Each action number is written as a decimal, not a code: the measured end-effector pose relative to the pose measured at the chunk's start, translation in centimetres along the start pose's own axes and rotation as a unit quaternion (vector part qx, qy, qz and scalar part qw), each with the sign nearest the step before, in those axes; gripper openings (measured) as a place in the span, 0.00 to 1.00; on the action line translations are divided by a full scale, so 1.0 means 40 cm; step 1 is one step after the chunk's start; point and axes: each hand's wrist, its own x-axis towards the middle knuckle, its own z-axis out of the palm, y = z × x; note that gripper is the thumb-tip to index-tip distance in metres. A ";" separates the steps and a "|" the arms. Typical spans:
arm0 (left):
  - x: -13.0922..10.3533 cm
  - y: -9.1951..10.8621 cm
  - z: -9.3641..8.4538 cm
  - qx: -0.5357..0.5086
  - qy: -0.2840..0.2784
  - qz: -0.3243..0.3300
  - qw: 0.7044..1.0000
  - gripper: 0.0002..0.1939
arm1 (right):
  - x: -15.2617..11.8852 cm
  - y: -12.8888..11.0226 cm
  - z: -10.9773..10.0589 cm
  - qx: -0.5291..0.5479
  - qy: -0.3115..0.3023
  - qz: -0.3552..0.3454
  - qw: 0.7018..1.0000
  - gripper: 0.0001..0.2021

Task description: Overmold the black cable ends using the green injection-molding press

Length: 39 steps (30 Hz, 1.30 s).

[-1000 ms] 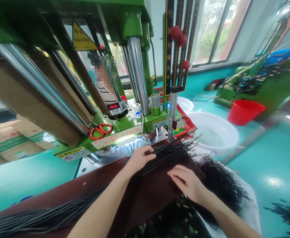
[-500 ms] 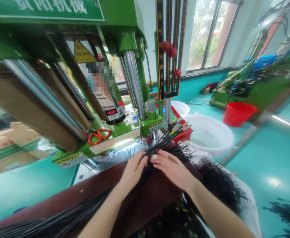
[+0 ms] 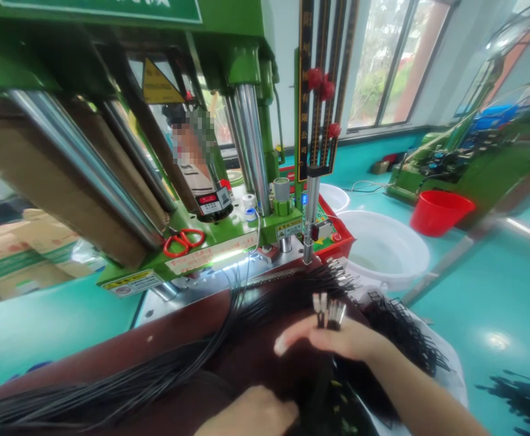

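Observation:
My right hand (image 3: 342,339) is closed round a bundle of black cables (image 3: 329,315). Their shiny metal ends stick up above the hand, between thumb and fingers, and the part below the hand is hidden. Low in the view, my left hand (image 3: 258,412) is curled closed over dark cloth; whatever its fingers hold, if anything, is out of sight. Behind my right hand, a pile of black cables (image 3: 283,297) with metal ends lies across the brown tabletop (image 3: 251,354). More long black cables (image 3: 111,387) stretch along the tabletop on the left.
Beyond the table stands a green press (image 3: 233,233) with steel columns. Red-handled scissors (image 3: 184,242) lie on its bed. At right are a black cable heap (image 3: 401,330) on a white sack, a white tub (image 3: 387,248) and a red bucket (image 3: 441,212).
Both hands have come back from the cable pile near the press towards me. My left hand dropped to the bottom edge; my right hand now holds the bundle upright, metal ends up.

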 end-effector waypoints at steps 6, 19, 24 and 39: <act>0.058 0.030 0.090 -0.466 0.036 -0.018 0.884 0.16 | 0.033 0.098 0.053 -0.036 -0.063 0.076 0.994 0.16; 0.153 0.048 0.130 -0.576 0.169 -0.099 0.793 0.19 | 0.101 0.008 -0.075 -0.189 -0.134 0.096 0.968 0.27; 0.181 0.056 0.112 -0.601 0.189 -0.082 0.772 0.18 | 0.102 0.040 -0.069 -0.343 -0.125 0.107 0.925 0.34; 0.171 -0.032 0.053 -0.591 0.353 -0.085 0.721 0.18 | 0.235 0.145 -0.212 -0.653 0.060 0.153 0.739 0.18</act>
